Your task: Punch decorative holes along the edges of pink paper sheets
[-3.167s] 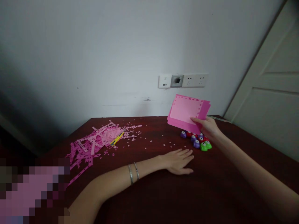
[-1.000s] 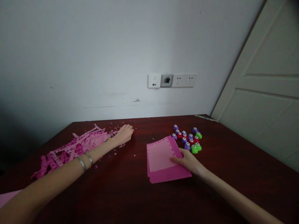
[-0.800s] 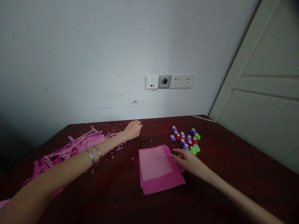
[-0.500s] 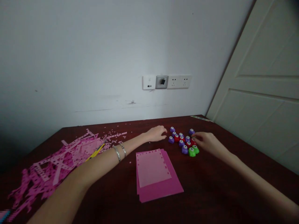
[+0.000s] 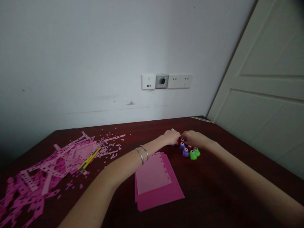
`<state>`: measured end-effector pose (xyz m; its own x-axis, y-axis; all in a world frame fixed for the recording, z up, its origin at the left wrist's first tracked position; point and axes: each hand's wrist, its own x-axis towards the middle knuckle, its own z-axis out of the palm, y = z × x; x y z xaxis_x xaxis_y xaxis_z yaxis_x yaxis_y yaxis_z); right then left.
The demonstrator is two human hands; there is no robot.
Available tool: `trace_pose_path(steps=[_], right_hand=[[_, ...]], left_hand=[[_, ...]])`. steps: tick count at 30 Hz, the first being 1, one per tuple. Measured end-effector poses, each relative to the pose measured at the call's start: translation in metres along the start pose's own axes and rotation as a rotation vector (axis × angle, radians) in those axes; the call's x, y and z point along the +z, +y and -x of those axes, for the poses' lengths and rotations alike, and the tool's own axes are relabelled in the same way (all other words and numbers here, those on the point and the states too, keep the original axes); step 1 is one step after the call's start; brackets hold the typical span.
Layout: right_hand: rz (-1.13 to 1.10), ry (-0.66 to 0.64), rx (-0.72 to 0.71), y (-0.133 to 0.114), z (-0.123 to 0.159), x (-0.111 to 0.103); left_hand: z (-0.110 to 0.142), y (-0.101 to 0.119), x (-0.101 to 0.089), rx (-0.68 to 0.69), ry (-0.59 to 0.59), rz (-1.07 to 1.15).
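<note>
A cluster of small craft punches, purple, red and green with white round tops, stands on the dark table. My left hand, with two silver bracelets on its wrist, curls over the left side of the cluster and covers several of them. From the right, my right hand reaches over the back of the cluster, fingers bent down beside a red punch. The fingertips of both hands nearly meet. What lies under them is hidden. Two green punches stand uncovered at the front.
Pink paper sheets lie stacked before me, the top one punched along its edges. To the left are a heap of punched pink strips, scattered bits and a yellow cutter knife. Wall sockets and a white door stand behind.
My left hand has moved right onto the punches, and my right hand has moved left over them. The view has shifted slightly, and the yellow knife is now uncovered by my left arm.
</note>
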<state>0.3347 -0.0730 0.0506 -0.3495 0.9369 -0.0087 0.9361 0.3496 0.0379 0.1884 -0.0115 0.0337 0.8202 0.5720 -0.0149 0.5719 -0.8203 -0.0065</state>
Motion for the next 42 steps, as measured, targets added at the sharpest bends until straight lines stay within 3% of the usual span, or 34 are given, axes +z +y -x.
trace_pose_path(steps=[4, 7, 11, 14, 16, 18, 21, 24, 29, 32, 38, 40, 42], right_hand=[[-0.011, -0.023, 0.015, 0.0, -0.008, 0.003], [-0.184, -0.017, 0.027, 0.005, -0.01, 0.001], [-0.743, 0.081, 0.097, 0.008, -0.002, -0.008], [-1.24, 0.056, 0.148, 0.002, 0.006, -0.012], [-1.455, 0.017, 0.14, -0.004, 0.009, -0.011], [-1.562, -0.014, 0.139, -0.009, 0.01, -0.009], [-1.578, -0.028, 0.141, -0.013, 0.008, -0.007], [-1.425, -0.014, 0.14, -0.012, 0.004, -0.005], [-0.717, 0.131, 0.265, -0.006, -0.015, 0.001], [-0.396, 0.143, 0.304, -0.006, -0.026, 0.009], [-0.269, 0.088, 0.244, -0.013, -0.031, 0.016], [-0.297, 0.098, 0.222, -0.009, -0.026, 0.011], [-0.346, 0.125, 0.215, 0.003, -0.018, 0.002]], left_hand=[[0.005, -0.007, 0.003, -0.082, 0.064, 0.117], [0.015, -0.024, 0.0, -0.077, 0.162, 0.4], [0.041, -0.053, -0.007, -0.01, 0.212, 1.187], [0.065, -0.069, -0.007, 0.024, 0.122, 1.73], [0.077, -0.074, -0.006, 0.048, 0.057, 1.92], [0.086, -0.076, -0.005, 0.038, 0.026, 1.977], [0.091, -0.078, -0.005, -0.024, 0.033, 1.89], [0.087, -0.08, -0.005, -0.091, 0.085, 1.603], [0.067, -0.081, 0.005, -0.214, 0.198, 0.83], [0.056, -0.077, 0.012, -0.216, 0.18, 0.511], [0.051, -0.07, 0.011, -0.2, 0.059, 0.324], [0.051, -0.068, 0.006, -0.195, 0.082, 0.293], [0.048, -0.063, 0.0, -0.155, 0.175, 0.309]])
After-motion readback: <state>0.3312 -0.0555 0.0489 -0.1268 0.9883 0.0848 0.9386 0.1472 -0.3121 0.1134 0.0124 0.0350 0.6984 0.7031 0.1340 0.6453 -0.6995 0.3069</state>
